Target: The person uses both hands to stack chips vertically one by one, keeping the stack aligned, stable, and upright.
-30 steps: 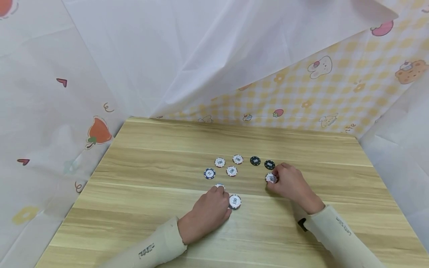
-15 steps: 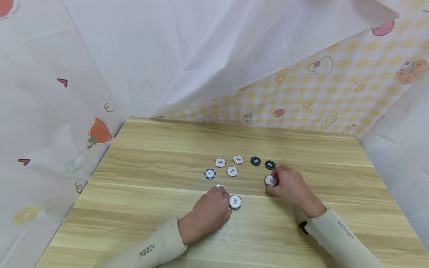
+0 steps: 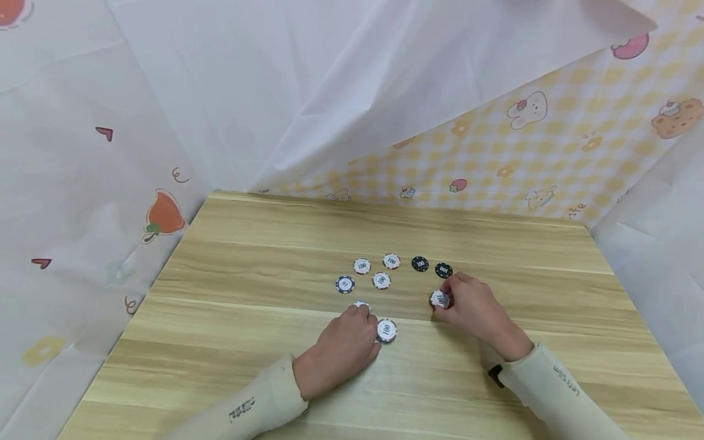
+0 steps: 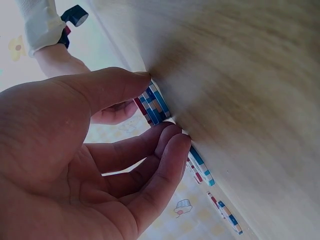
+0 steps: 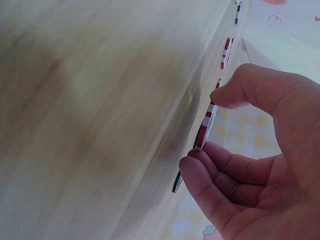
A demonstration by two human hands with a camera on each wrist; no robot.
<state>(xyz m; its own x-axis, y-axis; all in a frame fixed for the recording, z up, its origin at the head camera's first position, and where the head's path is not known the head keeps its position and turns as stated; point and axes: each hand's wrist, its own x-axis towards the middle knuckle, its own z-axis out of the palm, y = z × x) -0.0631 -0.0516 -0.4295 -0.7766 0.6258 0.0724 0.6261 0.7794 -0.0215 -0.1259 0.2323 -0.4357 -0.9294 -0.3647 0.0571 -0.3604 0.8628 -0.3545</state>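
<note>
My left hand (image 3: 341, 348) curls beside a short stack of poker chips (image 3: 387, 330) topped by a white one marked 100. In the left wrist view, its thumb and fingertips hold opposite sides of that stack, whose edges are blue, white and red. A light blue-and-white chip (image 4: 201, 165) lies just past the fingertips, partly covered by them in the head view. Between its thumb and fingers my right hand (image 3: 474, 308) pinches a white, red-edged poker chip (image 3: 439, 299) marked 100. A dark edge shows beneath that chip, low over the table.
Two black chips (image 3: 420, 264) lie behind the right hand. Further left, several white 100 chips (image 3: 382, 280) and a blue-rimmed chip (image 3: 344, 284) marked 10 lie flat on the wooden table (image 3: 264, 244). Patterned cloth (image 3: 484, 165) hangs behind the table's back edge.
My right hand has shifted slightly left and towards me with the white chip, away from the black chips. My left hand stays at the stack.
</note>
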